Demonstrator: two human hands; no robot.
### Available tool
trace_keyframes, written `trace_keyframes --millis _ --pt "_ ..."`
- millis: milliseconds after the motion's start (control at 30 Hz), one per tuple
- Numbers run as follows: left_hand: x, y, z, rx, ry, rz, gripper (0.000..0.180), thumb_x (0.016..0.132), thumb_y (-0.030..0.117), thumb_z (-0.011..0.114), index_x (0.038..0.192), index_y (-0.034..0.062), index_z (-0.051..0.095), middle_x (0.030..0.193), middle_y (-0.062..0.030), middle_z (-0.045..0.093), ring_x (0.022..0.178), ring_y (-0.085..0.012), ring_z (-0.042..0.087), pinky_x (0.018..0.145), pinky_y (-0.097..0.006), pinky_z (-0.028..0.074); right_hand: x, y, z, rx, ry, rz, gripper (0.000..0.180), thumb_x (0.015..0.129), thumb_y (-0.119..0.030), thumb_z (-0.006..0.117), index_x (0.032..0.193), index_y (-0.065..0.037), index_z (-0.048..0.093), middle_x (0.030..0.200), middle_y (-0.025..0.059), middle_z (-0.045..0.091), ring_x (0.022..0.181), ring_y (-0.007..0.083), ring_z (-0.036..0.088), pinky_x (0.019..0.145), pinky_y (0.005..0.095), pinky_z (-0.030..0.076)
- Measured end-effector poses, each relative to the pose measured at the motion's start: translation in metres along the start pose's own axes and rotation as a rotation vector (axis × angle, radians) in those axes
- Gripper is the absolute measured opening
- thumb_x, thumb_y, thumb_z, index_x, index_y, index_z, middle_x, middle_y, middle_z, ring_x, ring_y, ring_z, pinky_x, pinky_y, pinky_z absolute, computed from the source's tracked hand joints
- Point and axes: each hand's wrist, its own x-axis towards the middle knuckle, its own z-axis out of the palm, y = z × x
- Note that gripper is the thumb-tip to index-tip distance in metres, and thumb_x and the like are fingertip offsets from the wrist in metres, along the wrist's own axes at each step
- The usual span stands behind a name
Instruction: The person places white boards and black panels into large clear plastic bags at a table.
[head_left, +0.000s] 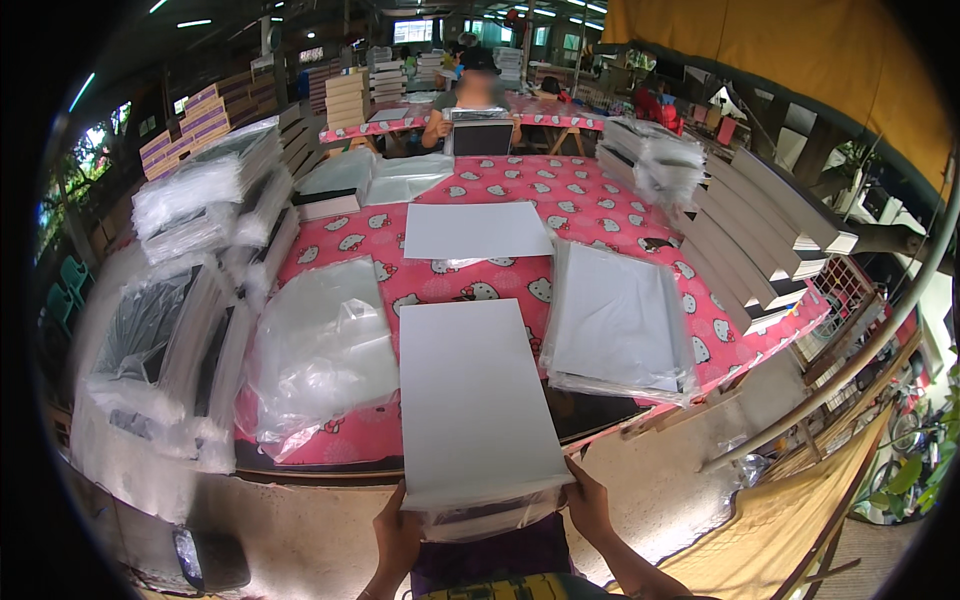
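Observation:
In front of me a large white rectangular sheet or board (pixel 480 390) lies lengthwise, its far part over the table and its near end past the front edge. Clear plastic (pixel 490 518) that looks like a bag shows at that near end. My left hand (pixel 398 528) is closed on the near left corner, and my right hand (pixel 588 503) grips the near right corner. To the left lies a pile of clear plastic bags (pixel 325 350). On the right rests a stack of white sheets in plastic (pixel 618 320). Farther off lies another white sheet (pixel 477 230).
The table has a pink patterned cover (pixel 510 275). Tall plastic-wrapped stacks (pixel 160 350) stand along the left. Dark-edged board stacks (pixel 765 235) line the right side, near wrapped packs (pixel 655 160). Across the table a person (pixel 475 95) holds a dark wrapped board (pixel 482 138).

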Motion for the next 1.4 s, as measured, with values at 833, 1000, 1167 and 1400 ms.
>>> trace_keyframes --millis 833,1000,1167,1400 --pt "0.228 0.09 -0.03 -1.218 -0.273 0.158 0.021 0.094 0.016 0.053 0.111 0.0041 0.056 0.098 -0.0092 0.064 0.091 -0.0193 0.062 0.084 -0.03 0.048 0.224 -0.103 0.014 1.369 -0.297 0.137 0.028 0.094 -0.024 0.055 0.118 -0.01 0.055 0.108 0.0038 0.063 0.107 0.0207 0.056 0.099 0.0399 0.038" --pt "0.244 0.01 0.001 -0.873 -0.015 -0.237 0.02 0.092 0.024 0.058 0.099 0.0046 0.059 0.084 -0.007 0.06 0.082 -0.0193 0.058 0.079 -0.03 0.047 0.243 0.018 0.041 1.079 -0.186 0.383 0.026 0.091 -0.031 0.059 0.108 -0.012 0.056 0.095 -0.0006 0.057 0.094 0.0214 0.054 0.091 0.041 0.04" --pt "0.25 0.023 -0.008 -0.158 0.088 0.499 0.024 0.093 0.023 0.058 0.099 0.0004 0.058 0.092 -0.0019 0.06 0.085 -0.0095 0.049 0.079 -0.025 0.04 0.204 -0.048 0.07 0.561 -0.08 0.11 0.058 0.086 -0.036 0.068 0.131 -0.005 0.049 0.101 0.0051 0.05 0.096 0.0199 0.047 0.085 0.0357 0.041" --pt "0.229 0.12 0.069 -0.218 -0.17 0.322 0.043 0.094 0.025 0.057 0.128 0.0011 0.047 0.112 -0.0101 0.056 0.087 -0.0146 0.057 0.081 -0.03 0.048 0.207 -0.052 -0.027 0.333 0.152 0.103 0.065 0.09 -0.045 0.059 0.142 -0.013 0.037 0.121 0.01 0.053 0.096 0.0181 0.053 0.058 0.0311 0.048"
